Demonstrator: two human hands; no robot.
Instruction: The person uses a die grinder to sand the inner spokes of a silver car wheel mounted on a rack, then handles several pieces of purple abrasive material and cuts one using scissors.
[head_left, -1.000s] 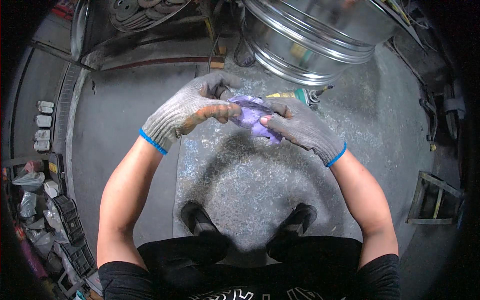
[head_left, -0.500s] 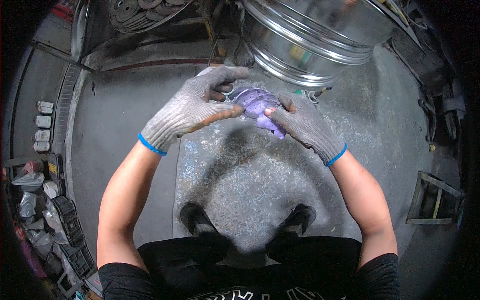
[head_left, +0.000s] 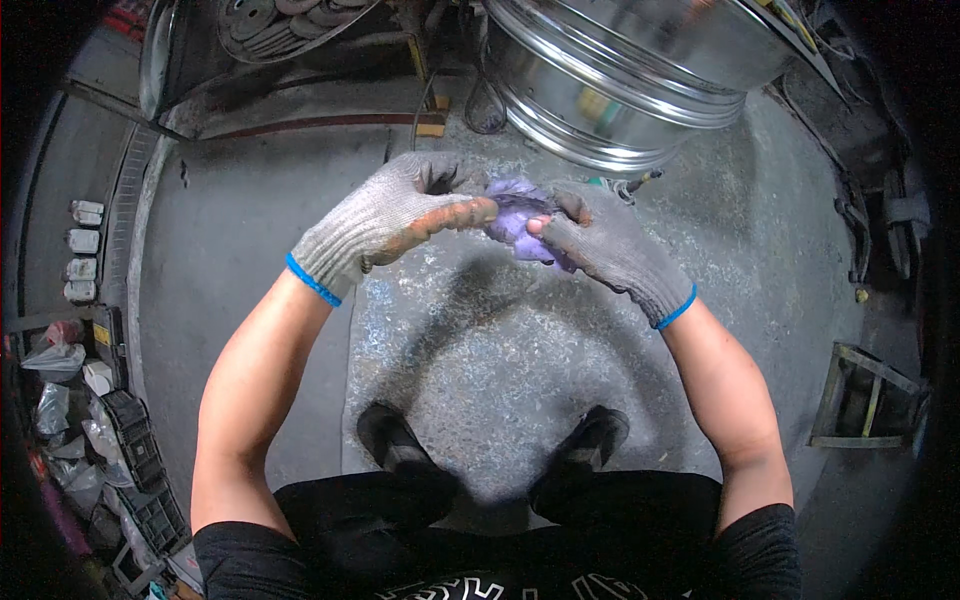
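A crumpled purple cloth [head_left: 519,235], smudged with dark grey, is held up between my two hands above the floor. My left hand [head_left: 405,215], in a stained grey knit glove with a blue cuff, has its thumb and fingers closed on the cloth's left side. From the other side my right hand [head_left: 615,245], gloved alike, grips the cloth, its bare thumb tip showing through the glove. Both hands' far fingers are partly hidden by the cloth and the gloves. Just beyond them lies a large shiny metal wheel rim [head_left: 610,115].
A small tool with a green part [head_left: 625,186] lies near the rim. Worn discs fill a round tray [head_left: 300,60] at the far left. Black crates [head_left: 135,440] and plastic bags line the left side. A metal frame [head_left: 868,400] stands at right.
My left hand's fingers have come down from their spread pose and closed on the cloth. The cloth is more folded and bunched. My right hand has barely moved.
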